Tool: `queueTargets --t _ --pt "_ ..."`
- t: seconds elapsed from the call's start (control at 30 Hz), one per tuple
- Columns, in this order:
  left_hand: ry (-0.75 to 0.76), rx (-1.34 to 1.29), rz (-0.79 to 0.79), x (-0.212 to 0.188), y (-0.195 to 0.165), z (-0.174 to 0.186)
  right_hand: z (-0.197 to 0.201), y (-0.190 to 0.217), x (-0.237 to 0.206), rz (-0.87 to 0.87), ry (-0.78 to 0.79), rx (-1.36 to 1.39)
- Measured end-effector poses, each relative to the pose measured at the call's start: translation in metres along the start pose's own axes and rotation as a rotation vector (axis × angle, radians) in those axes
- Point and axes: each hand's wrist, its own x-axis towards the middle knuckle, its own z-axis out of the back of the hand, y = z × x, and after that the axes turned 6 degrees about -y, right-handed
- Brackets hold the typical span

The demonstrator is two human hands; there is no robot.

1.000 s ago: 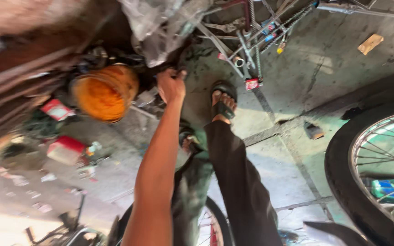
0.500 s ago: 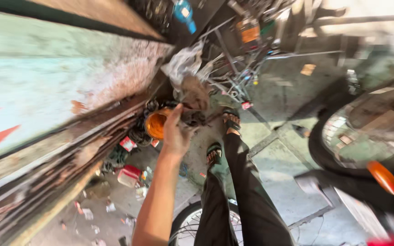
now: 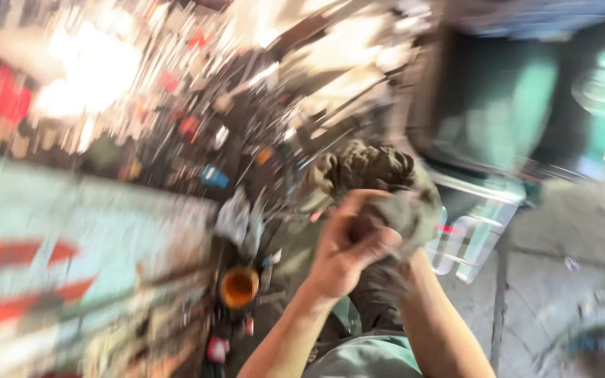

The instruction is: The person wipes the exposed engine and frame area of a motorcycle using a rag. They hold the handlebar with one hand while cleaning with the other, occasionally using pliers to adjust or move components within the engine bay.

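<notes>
Left hand (image 3: 348,248) fingers curl shut around a grey, crumpled rag (image 3: 379,185), bunched well above the orange tub (image 3: 239,287). The right hand (image 3: 393,280) hides beneath it, grip unclear. It looks soft and light; any fold offers a hold.

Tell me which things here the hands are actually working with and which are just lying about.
In hand:
- left hand, wrapped around the rag
- right hand, mostly hidden under the rag
- dirty grey rag, bunched between both hands

Lying about:
- orange tub on the floor
- small red box below it
- blurred clutter of tools along the wall
</notes>
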Motion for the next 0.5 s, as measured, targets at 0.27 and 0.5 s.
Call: queueTargets --t 0.27,0.5 --pt "0.052 0.122 -0.256 0.043 0.048 -0.122 0.189 0.032 -0.049 -0.164 -0.458 0.151" --pt "0.459 0.037 0.152 0.096 0.261 -0.302 0.374 0.035 -0.108 0.032 -0.862 -0.165"
